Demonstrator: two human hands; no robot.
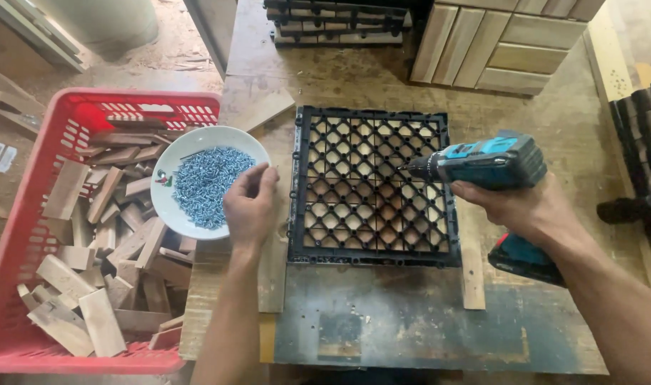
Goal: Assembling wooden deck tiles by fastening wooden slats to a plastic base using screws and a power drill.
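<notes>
Left hand (250,207) at the near rim of a white bowl (170,207), fingers (257,173) pinched together over a heap of small silvery screws (204,187); whether a screw sits between them, cannot tell. Bowl glossy, round, with a small red and green mark on its left inner wall, perched on the right edge of a red crate (26,214).

Right hand (529,207) wrapped tight around the grip of a teal and black drill (493,160), fingers clamped on it, red-trimmed battery foot below the wrist. Bit pointing left, tip over the right half of a black grid (372,187). Grid square, plastic, latticed in diamond openings, lying flat in the middle of the tabletop (411,328), pale wood showing through the holes.

Crate plastic, slotted at the rim, filled with short rough wood offcuts (90,299) lying every way. Tabletop worn, scratched, dark-stained near the front edge. At the far side, more black grids (336,25) stacked, and a pile of slatted wood tiles (504,43) just right of them. Dark stacked pieces (643,142) at the far right edge.
</notes>
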